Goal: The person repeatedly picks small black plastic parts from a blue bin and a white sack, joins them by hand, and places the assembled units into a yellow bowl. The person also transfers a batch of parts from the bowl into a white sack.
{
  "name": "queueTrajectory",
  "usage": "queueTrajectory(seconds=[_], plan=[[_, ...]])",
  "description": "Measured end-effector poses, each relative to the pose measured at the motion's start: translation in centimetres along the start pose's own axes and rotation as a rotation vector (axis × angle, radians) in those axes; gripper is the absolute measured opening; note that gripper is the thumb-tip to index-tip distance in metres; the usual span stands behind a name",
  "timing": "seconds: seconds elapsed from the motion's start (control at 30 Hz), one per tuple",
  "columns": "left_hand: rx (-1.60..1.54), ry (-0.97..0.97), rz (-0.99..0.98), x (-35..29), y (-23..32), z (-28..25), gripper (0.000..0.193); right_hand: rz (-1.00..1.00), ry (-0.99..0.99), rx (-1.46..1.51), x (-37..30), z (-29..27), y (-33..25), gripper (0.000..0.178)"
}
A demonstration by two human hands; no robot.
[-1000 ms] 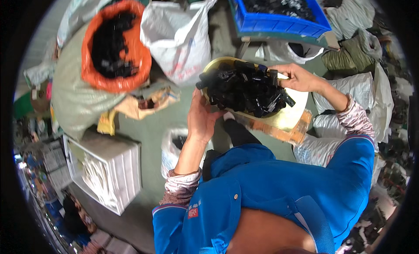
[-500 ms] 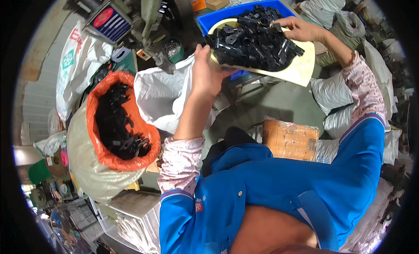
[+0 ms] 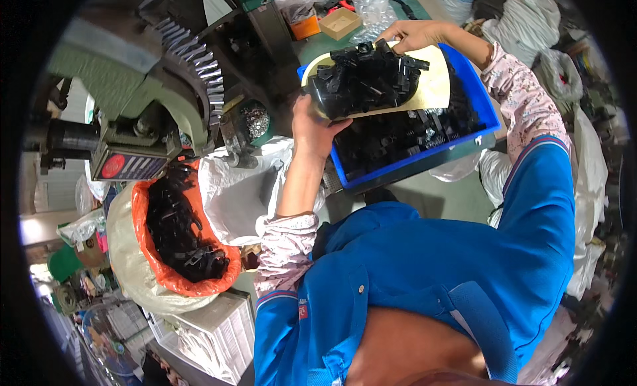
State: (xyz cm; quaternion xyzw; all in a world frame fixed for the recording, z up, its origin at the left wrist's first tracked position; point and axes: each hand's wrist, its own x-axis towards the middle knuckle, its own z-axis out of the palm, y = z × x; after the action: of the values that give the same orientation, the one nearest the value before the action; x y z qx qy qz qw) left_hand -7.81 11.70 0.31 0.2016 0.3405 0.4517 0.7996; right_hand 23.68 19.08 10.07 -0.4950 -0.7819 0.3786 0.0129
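Observation:
A pale yellow scoop [image 3: 434, 77] holds a heap of black plastic parts [image 3: 365, 81] and hangs over the far left part of a blue tray [image 3: 488, 111]. My left hand [image 3: 312, 126] grips the scoop's near left side, fingers hidden under it and thumb pointing right. At the far rim my right hand [image 3: 415, 34] is closed, its bent fingers touching the edge beside the parts. More black parts [image 3: 411, 137] lie in the tray below. Part of the tray is hidden by the scoop.
To the left, an orange-lined sack [image 3: 229, 276] holds black parts beside an open white bag [image 3: 242, 193]. A green machine [image 3: 113, 74] with a toothed ring fills the upper left. A small cardboard box [image 3: 340, 23] is at the back. Stuffed sacks [image 3: 524, 24] stand at the right.
The scoop has shifted slightly left with both hands, and its heap looks smaller. More of the blue tray and its parts shows. My view has turned, bringing more of the machine in.

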Motion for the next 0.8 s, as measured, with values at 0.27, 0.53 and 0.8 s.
queueTrajectory(seconds=[0.27,0.53,0.8], plan=[[-0.071,0.135,-0.010,3.1,-1.2,1.3,0.053,-0.162,-0.043,-0.122,7.9,-2.0,6.8,0.027],[0.065,0.206,-0.008,4.0,-0.7,0.2,0.058,-0.275,-0.014,-0.195,10.1,-3.0,7.1,0.027],[0.952,0.247,0.576,7.4,3.6,-0.7,0.052,-0.159,-0.058,-0.111,7.8,-2.2,4.0,0.039]])
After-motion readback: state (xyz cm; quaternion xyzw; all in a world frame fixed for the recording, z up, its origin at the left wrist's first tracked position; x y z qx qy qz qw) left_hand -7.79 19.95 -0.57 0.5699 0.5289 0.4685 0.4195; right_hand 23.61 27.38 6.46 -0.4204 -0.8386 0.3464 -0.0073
